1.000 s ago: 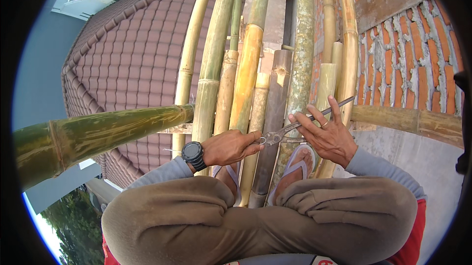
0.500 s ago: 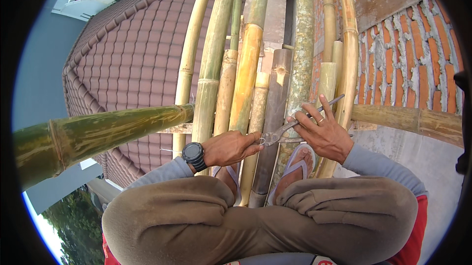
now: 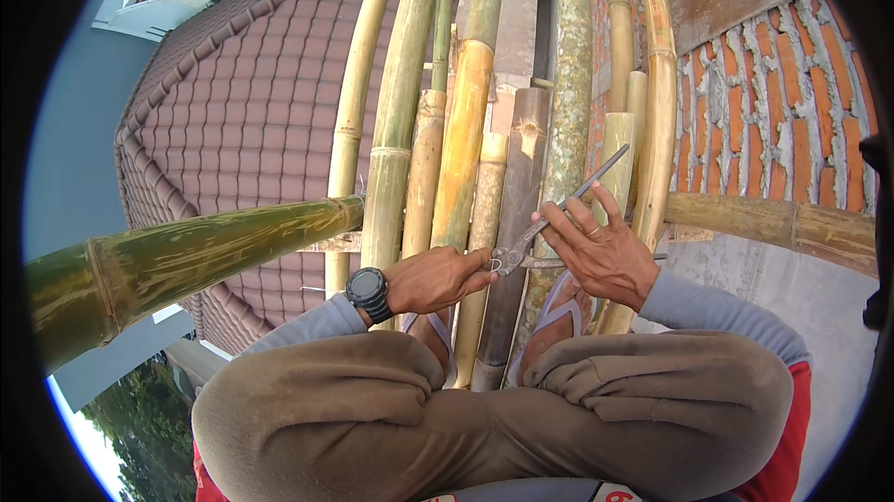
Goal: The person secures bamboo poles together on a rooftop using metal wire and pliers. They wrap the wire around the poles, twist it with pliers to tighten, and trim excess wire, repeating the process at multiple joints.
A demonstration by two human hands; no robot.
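My left hand (image 3: 436,280), a watch on its wrist, is closed in a pinch on a thin wire (image 3: 495,264) that curls out past the fingertips. Right at those fingertips are the jaws of metal pincers (image 3: 511,260). My right hand (image 3: 603,258) holds the pincers by their long handles, which stand wide apart. One handle points up and away past the fingers, and the other runs beneath the palm. Both hands hover over a dark bamboo pole (image 3: 507,302), between my knees. The part of the wire inside my left fingers is hidden.
Several lengthwise bamboo poles (image 3: 389,167) lie under my sandalled feet (image 3: 557,320). A thick green crosswise pole (image 3: 214,246) juts out left, another pole (image 3: 745,215) right. A tiled roof (image 3: 270,101) slopes below on the left; a brick wall (image 3: 773,120) stands right.
The pincers' handles have spread wider, the upper one swinging up and away. My right fingers have shifted along with it. My left hand stays nearly still.
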